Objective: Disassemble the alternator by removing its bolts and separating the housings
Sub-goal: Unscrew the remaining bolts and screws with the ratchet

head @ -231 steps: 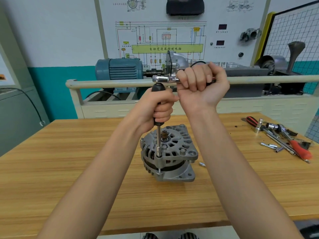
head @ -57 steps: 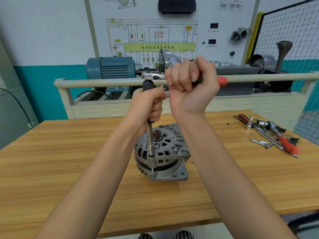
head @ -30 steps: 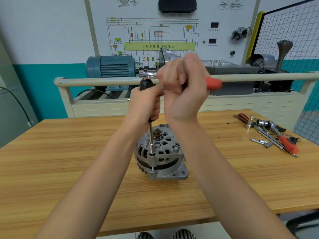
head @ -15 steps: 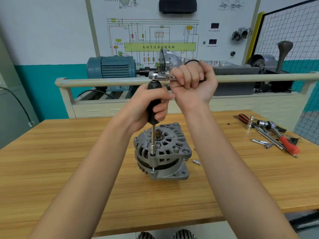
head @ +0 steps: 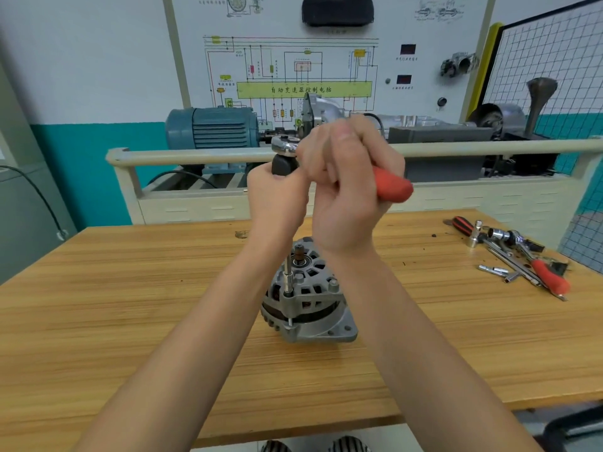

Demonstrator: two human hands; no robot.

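With the left hand (head: 277,194) gripping the driver (head: 283,164) plumb over the 9 o'clock bolt (head: 287,292), the right hand (head: 346,177), wrapped round the ratchet (head: 390,185), should swing short and level.

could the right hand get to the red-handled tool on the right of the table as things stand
Probably not yet: the right hand grips the ratchet. The path to the tool looks open.

Alternator (head: 308,301) sits on the table (head: 130,305), centre. Extension bar (head: 287,275) stands upright on its near-left edge. Left hand (head: 277,197) grips the bar's top, above the alternator; right hand (head: 346,184) just right of it, wrapped round the ratchet handle (head: 390,185), ratchet head (head: 284,145) on top of the bar. Loose tools (head: 518,259) far right on the table. Motor (head: 212,128) behind the rail (head: 195,155), far left of the hands.
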